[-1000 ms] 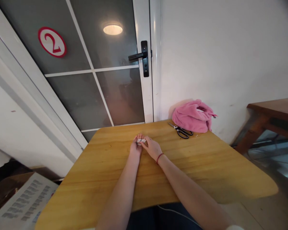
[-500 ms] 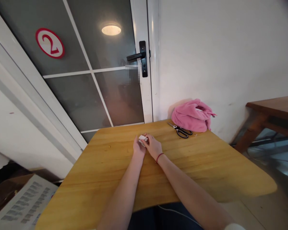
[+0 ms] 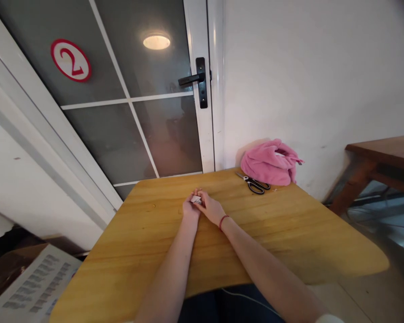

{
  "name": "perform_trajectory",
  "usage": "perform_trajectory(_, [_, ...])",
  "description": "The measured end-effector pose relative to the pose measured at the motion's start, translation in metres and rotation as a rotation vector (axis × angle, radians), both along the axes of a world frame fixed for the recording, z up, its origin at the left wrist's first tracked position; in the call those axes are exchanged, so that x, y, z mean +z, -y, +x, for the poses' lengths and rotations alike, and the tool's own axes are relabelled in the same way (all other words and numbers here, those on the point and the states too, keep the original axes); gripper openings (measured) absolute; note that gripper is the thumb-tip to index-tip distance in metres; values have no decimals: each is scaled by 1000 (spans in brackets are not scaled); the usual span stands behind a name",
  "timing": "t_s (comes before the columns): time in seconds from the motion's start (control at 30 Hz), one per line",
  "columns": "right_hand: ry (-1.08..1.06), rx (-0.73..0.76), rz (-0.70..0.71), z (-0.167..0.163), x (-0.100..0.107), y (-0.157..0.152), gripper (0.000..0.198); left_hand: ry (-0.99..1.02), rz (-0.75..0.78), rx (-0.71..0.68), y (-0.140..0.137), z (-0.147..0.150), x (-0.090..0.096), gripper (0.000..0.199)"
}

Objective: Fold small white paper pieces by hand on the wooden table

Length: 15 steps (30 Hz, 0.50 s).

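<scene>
A small white, flat-sided object (image 3: 196, 199) rests between my two hands above the wooden table (image 3: 148, 251). It is too small to name, and fingers cover part of it. My left hand (image 3: 189, 208) cradles it from the left and below, with fingers curled round it. From the right, my right hand (image 3: 211, 208) closes its thumb and fingers on the same object. A red cord bracelet (image 3: 223, 221) circles my right wrist. Black-handled scissors (image 3: 255, 184) lie to the right of my hands, untouched.
A pink plush bag (image 3: 269, 162) sits at the table's back right, against the white wall. Behind the table stands a glazed door with a black handle (image 3: 201, 83). A box with printed panels (image 3: 37, 287) is at lower left; a brown wooden table (image 3: 384, 154) stands right.
Both hands have shifted slightly left with the white object. It now sits lower and tilts differently, and my right fingers have moved across toward the left hand.
</scene>
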State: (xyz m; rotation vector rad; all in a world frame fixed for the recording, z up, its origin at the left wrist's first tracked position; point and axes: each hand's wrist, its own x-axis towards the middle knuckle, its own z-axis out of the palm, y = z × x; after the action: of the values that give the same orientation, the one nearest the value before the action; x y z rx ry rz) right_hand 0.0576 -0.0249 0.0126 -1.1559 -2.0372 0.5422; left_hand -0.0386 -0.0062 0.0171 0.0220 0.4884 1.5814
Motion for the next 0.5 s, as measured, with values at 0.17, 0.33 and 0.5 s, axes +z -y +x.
perform_trajectory(0.17, [-70, -12, 28, 4, -2, -7, 29, -15, -21, -12, 1, 7, 0, 17])
perform_trajectory(0.33, [-131, 44, 40, 3, -4, -7, 34, -11, -8, -9, 1, 5, 2, 17])
perform_trajectory(0.5, [-140, 80, 42, 0, -8, -9, 33, -77, 34, -28, 1, 5, 0, 15])
